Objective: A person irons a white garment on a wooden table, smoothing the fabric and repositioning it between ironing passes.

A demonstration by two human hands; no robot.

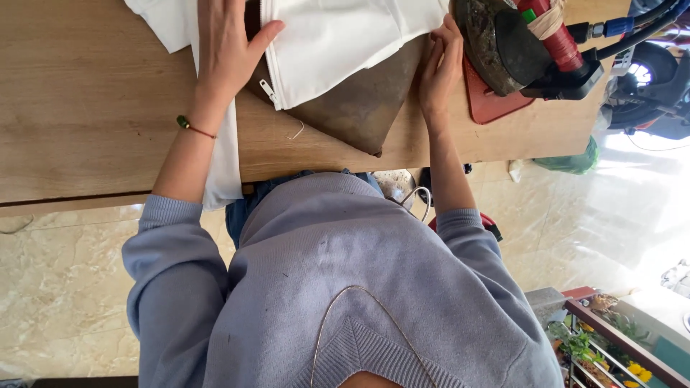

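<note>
Along the top of the frame, a left hand (pixel 228 44) lies flat, fingers spread, on white zippered fabric (pixel 338 39) atop a wooden table (pixel 86 108). Upper right, the right hand (pixel 440 68) presses open-palmed at the fabric's edge, beside an iron (pixel 514 43).

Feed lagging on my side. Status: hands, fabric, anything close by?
Left hand flat on white zippered fabric. Right hand at fabric's edge. Both open, gripping nothing. Iron on red rest right beside right hand.
</note>
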